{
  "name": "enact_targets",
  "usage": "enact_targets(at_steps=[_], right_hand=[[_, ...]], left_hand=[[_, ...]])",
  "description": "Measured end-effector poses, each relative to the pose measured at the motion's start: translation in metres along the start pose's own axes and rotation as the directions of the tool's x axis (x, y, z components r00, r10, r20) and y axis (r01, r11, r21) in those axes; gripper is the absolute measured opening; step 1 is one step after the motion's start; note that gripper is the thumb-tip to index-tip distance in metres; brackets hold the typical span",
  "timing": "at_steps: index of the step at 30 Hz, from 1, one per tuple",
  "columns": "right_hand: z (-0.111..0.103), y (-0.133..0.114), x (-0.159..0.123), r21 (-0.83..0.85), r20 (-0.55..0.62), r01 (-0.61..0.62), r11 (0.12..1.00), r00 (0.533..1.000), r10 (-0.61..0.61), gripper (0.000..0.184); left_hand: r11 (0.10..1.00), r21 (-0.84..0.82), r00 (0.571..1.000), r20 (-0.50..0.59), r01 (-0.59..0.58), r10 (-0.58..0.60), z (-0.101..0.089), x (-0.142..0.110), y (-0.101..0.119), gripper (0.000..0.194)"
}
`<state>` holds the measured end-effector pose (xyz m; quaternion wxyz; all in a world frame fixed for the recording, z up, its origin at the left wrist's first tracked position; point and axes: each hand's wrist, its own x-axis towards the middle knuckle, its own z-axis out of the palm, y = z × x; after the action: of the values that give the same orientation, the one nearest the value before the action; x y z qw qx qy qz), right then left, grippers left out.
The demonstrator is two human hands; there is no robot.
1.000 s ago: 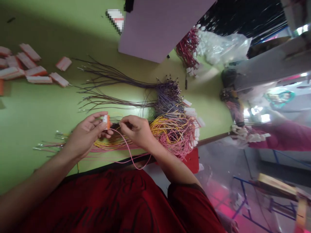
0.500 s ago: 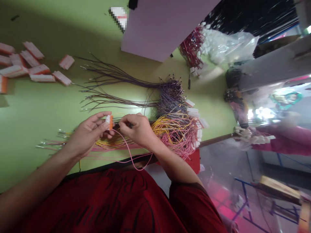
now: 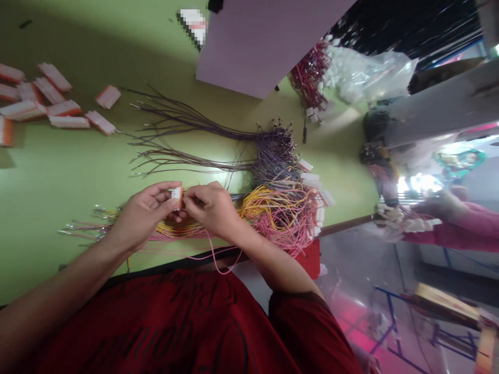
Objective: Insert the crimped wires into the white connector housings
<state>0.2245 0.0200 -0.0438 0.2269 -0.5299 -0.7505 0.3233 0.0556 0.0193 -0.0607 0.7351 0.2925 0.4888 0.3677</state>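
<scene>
My left hand (image 3: 142,215) pinches a small white and orange connector (image 3: 177,195) between thumb and fingers, just above the green table (image 3: 58,166). Pressed right against that connector, my right hand (image 3: 210,208) is closed on the end of a pink wire (image 3: 212,257), which loops down toward my red shirt. Under both hands lie bundles of yellow and pink wires (image 3: 280,213) with bare metal tips pointing left.
Purple and brown wires (image 3: 218,150) lie further back. Several white and orange connectors (image 3: 50,104) are scattered at the far left. A grey board (image 3: 257,41) and a plastic bag of parts (image 3: 358,72) stand at the back. Another person's pink sleeve (image 3: 463,228) works at the right.
My right hand has moved left and closed the gap to the connector; the pink wire's loop has grown shorter. My left hand has barely shifted.
</scene>
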Motion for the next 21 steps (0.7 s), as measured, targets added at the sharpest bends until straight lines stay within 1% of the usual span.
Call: enact_targets(at_steps=[7, 10, 12, 13, 15, 16, 17, 18, 19, 20, 21], right_hand=[[0.003, 0.001, 0.001, -0.068, -0.011, -0.015, 0.998, 1.0, 0.015, 0.026], [0.002, 0.003, 0.0, -0.098, -0.007, -0.017, 0.995, 1.0, 0.016, 0.028], [-0.001, 0.002, -0.002, -0.135, -0.006, 0.002, 0.991, 1.0, -0.003, 0.029], [-0.002, 0.0, -0.004, -0.162, -0.031, 0.012, 0.987, 0.999, -0.018, 0.027], [-0.003, -0.006, -0.009, -0.238, -0.119, 0.026, 0.971, 0.991, -0.056, 0.018], [-0.003, -0.01, -0.011, -0.284, -0.149, 0.037, 0.958, 0.985, -0.083, 0.019], [-0.002, -0.013, -0.013, -0.33, -0.148, 0.056, 0.942, 0.983, -0.111, 0.03], [-0.002, -0.015, -0.015, -0.372, -0.115, 0.084, 0.925, 0.984, -0.135, 0.043], [-0.004, -0.016, -0.018, -0.407, -0.072, 0.112, 0.906, 0.985, -0.154, 0.052], [-0.009, -0.014, -0.022, -0.442, -0.047, 0.127, 0.888, 0.985, -0.164, 0.055], [-0.018, -0.011, -0.028, -0.484, -0.062, 0.118, 0.867, 0.984, -0.168, 0.054]], left_hand=[[0.999, -0.04, 0.999, -0.047, -0.001, -0.001, 0.003, 0.0, 0.002, 0.049], [0.999, -0.052, 0.999, -0.051, 0.016, -0.018, 0.003, -0.001, 0.002, 0.051], [0.998, -0.057, 0.998, -0.048, 0.028, -0.031, 0.002, 0.0, 0.003, 0.053], [0.998, -0.062, 0.998, -0.05, 0.027, -0.03, 0.002, 0.0, 0.004, 0.053], [0.997, -0.074, 0.998, -0.058, 0.0, -0.005, 0.003, 0.001, 0.004, 0.051], [0.997, -0.078, 0.998, -0.061, -0.022, 0.017, 0.004, 0.0, 0.004, 0.049], [0.996, -0.078, 0.997, -0.059, -0.048, 0.044, 0.006, 0.0, 0.003, 0.047], [0.995, -0.071, 0.997, -0.046, -0.073, 0.07, 0.008, -0.001, 0.003, 0.046], [0.994, -0.055, 0.996, -0.019, -0.093, 0.092, 0.01, -0.003, 0.002, 0.045], [0.993, -0.029, 0.994, 0.018, -0.111, 0.111, 0.012, -0.005, 0.002, 0.045], [0.992, 0.004, 0.99, 0.064, -0.128, 0.127, 0.012, -0.007, 0.002, 0.046]])
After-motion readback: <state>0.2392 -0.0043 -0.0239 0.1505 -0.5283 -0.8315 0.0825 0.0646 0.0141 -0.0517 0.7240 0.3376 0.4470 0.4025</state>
